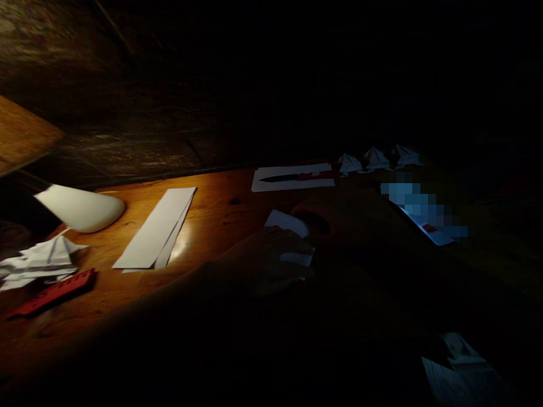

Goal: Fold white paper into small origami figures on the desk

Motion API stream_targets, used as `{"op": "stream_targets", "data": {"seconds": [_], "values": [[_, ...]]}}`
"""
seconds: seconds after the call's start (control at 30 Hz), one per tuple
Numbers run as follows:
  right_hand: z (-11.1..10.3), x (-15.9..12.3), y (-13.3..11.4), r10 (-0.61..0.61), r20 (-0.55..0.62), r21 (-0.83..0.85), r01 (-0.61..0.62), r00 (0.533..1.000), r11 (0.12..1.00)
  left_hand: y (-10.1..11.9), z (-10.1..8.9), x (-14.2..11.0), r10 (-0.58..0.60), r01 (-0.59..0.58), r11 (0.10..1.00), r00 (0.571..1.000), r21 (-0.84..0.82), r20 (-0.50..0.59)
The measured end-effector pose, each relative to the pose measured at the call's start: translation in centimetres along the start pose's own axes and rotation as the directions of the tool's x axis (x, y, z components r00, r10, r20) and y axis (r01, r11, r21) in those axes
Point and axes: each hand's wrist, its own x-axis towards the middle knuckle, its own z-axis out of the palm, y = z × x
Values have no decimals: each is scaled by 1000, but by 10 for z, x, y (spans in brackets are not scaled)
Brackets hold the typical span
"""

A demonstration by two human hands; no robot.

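In the dim middle of the table, my left hand [271, 257] lies over a white piece of paper [288, 222], its fingers bent across the sheet. My right hand [333, 223] is curled at the paper's right edge, thumb and fingers closing on it. The sheet bends upward between the two hands. Deep shadow hides much of both hands and the lower part of the paper.
Left are a white lamp [85, 208], paper strips [159, 232], folded paper [46, 257] and a red-handled object [53, 294]. Behind, a red-handled knife [292, 177] rests on paper sheets [263, 185]. Folded paper shapes [376, 159] and a lit phone [441, 233] are right.
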Motion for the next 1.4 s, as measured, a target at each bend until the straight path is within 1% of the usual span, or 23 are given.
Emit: {"op": "stream_targets", "data": {"seconds": [0.13,0.33,0.47,0.6,0.7,1.07,1.4], "values": [[-1,-1,0,15,-26,-13,-15,1000,1000,0,1,1,10,-11,999,1000,-49,-7],[0,-1,2,15,-5,9,-15,1000,1000,1,-1,3,30,-31,993,1000,-110,-6],[0,-1,3,3,1,6,-3,1000,1000,0,-1,4,41,-40,991,999,-129,2],[-1,-1,1,26,11,-8,-26,1000,1000,-3,1,4,46,-43,989,999,-140,17],[-2,-1,-1,22,9,-13,-22,1000,1000,-4,3,4,44,-42,990,999,-137,16],[0,0,3,-9,-19,-31,8,1000,1000,-10,11,1,106,-114,987,992,-116,-68],[-4,0,-4,-1,-23,-49,0,1000,999,-14,12,0,128,-140,984,986,-111,-106]]}}
